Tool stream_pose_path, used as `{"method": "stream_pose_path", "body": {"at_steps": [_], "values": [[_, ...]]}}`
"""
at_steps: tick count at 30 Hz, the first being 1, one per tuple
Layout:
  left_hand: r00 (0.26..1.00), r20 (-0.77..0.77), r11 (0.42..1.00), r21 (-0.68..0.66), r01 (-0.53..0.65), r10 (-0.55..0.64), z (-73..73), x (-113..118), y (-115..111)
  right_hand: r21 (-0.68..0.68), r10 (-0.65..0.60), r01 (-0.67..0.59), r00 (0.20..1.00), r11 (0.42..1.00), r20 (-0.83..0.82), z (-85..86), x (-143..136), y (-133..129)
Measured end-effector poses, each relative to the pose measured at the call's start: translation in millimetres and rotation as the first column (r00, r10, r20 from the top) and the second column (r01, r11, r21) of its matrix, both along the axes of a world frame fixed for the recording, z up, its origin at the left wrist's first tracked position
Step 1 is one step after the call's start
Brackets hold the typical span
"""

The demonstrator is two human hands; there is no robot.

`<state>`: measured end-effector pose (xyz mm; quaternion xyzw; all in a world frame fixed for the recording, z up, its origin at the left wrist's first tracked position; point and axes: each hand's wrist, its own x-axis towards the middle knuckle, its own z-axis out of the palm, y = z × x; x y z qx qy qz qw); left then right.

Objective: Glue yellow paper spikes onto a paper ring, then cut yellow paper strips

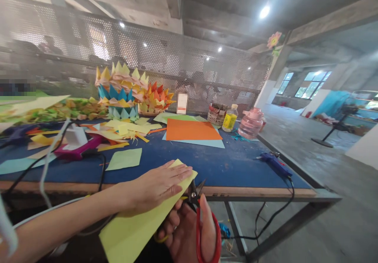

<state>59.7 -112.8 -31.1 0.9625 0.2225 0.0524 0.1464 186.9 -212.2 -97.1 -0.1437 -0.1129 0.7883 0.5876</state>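
A sheet of yellow paper (134, 229) slants across the front, over the near table edge. My left hand (156, 184) lies palm down on it, fingers stretched out flat toward its upper corner. Low in the view, my right hand (189, 227) is closed around a pair of scissors (217, 239) with red handles. Their dark blades stand apart beside the paper's right edge, pointing up toward the table. Some right-hand fingers are curled under the sheet and partly hidden. A small yellow strip shows near the scissors' pivot.
On the blue table (236, 164) are orange paper (193, 129), a pale green piece (124, 159), yellow scraps (126, 129), folded-paper lotus shapes (122, 93), a yellow-labelled bottle (229, 119), a pink jug (250, 124), a blue glue gun (276, 164) with its cord and a magenta stand (78, 149).
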Motion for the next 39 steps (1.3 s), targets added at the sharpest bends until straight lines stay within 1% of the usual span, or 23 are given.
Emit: {"method": "stream_pose_path", "body": {"at_steps": [4,7,11,16,19,23,28,32,35,39], "values": [[1.000,0.009,1.000,-0.012,0.013,-0.012,1.6,-6,-5,0.011,-0.008,0.008,1.000,1.000,-0.001,-2.0,-9,-2],[0.999,0.012,0.999,-0.005,0.033,-0.033,1.1,-11,-9,0.000,0.008,-0.008,1.000,1.000,0.003,-8.3,-15,-3],[1.000,0.019,0.999,-0.029,0.016,-0.016,1.4,-15,-14,0.015,0.011,-0.011,1.000,1.000,-0.009,-14.6,-18,1],[0.997,0.070,0.999,-0.026,0.033,-0.031,-1.0,-15,-13,0.045,-0.012,0.012,1.000,0.999,-0.007,-13.0,-19,10],[0.998,0.054,0.999,-0.028,0.023,-0.021,-2.2,-15,-12,0.057,-0.031,0.032,0.999,0.998,-0.011,-12.4,-19,9],[1.000,0.021,0.999,-0.041,0.004,-0.003,-2.0,-15,-12,0.035,-0.042,0.043,0.999,0.998,-0.035,-11.3,-20,6],[0.999,0.048,1.000,-0.017,0.022,-0.021,-3.4,-15,-12,0.022,-0.063,0.062,0.998,0.998,0.012,-8.5,-20,9],[0.998,0.049,1.000,0.001,0.027,-0.027,-6.5,-16,-10,0.008,-0.051,0.051,0.999,0.999,0.016,-14.5,-17,9],[0.999,0.037,0.999,0.015,0.034,-0.035,-7.1,-16,-9,0.039,-0.040,0.039,0.999,0.998,0.014,-20.0,-14,9],[1.000,0.023,1.000,0.004,0.018,-0.018,-3.1,-15,-12,0.036,-0.037,0.037,0.999,0.999,-0.009,-16.5,-14,9]]}}
